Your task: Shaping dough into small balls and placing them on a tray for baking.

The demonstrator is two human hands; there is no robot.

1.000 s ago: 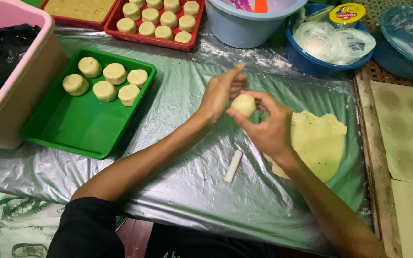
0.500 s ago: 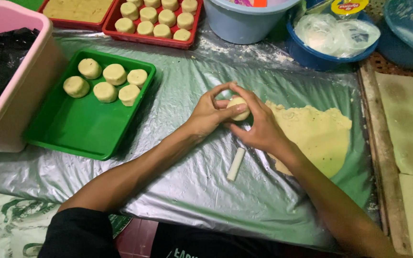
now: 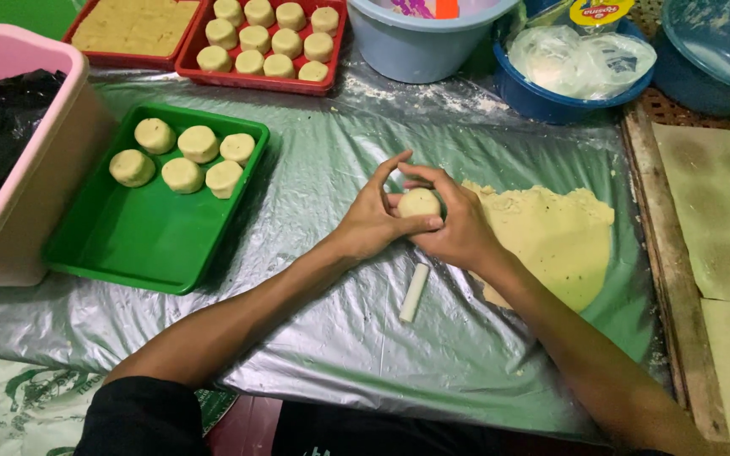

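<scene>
Both hands have come down low over the counter [image 3: 314,338], and the left hand [image 3: 373,221] and right hand [image 3: 458,224] fingers now wrap tight around the dough ball [image 3: 419,203], so it looks nearly shaped.

One head camera looks steeply down (close, from above) onto the plastic-covered table [image 3: 331,338].

Pale round dough ball [image 3: 418,203], cupped between both hands' fingers [image 3: 420,225]
</scene>
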